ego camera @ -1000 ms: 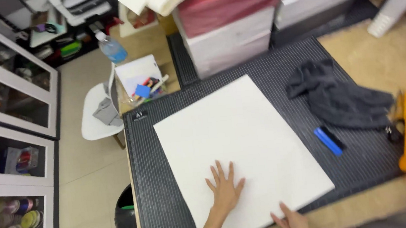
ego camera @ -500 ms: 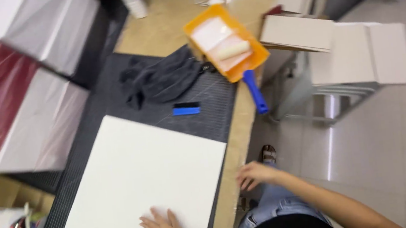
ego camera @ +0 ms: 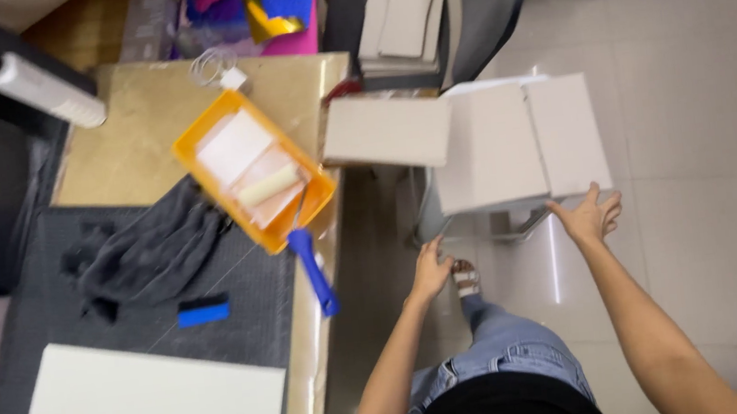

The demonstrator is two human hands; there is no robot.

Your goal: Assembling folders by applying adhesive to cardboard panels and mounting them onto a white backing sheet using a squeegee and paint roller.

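Observation:
Both my arms reach away from the table toward a stack of grey boards (ego camera: 517,141) lying on a low stand to the right. My right hand (ego camera: 588,214) is open with fingers spread at the stack's near right corner, touching or just short of it. My left hand (ego camera: 431,269) hangs open below the stack's near left edge, holding nothing. A single grey board (ego camera: 385,131) lies tilted to the left of the stack. The large white sheet (ego camera: 148,411) rests on the black cutting mat (ego camera: 249,288) at lower left.
An orange paint tray (ego camera: 198,147) with a roller and blue handle (ego camera: 313,272) sits at the table's edge. A dark cloth (ego camera: 145,253) and small blue scraper (ego camera: 203,312) lie on the mat. A chair stacked with boards (ego camera: 404,21) stands behind. Tiled floor lies at right.
My view swung from the table to the right. Both hands left the white sheet and moved out to the grey board stack beside the table.

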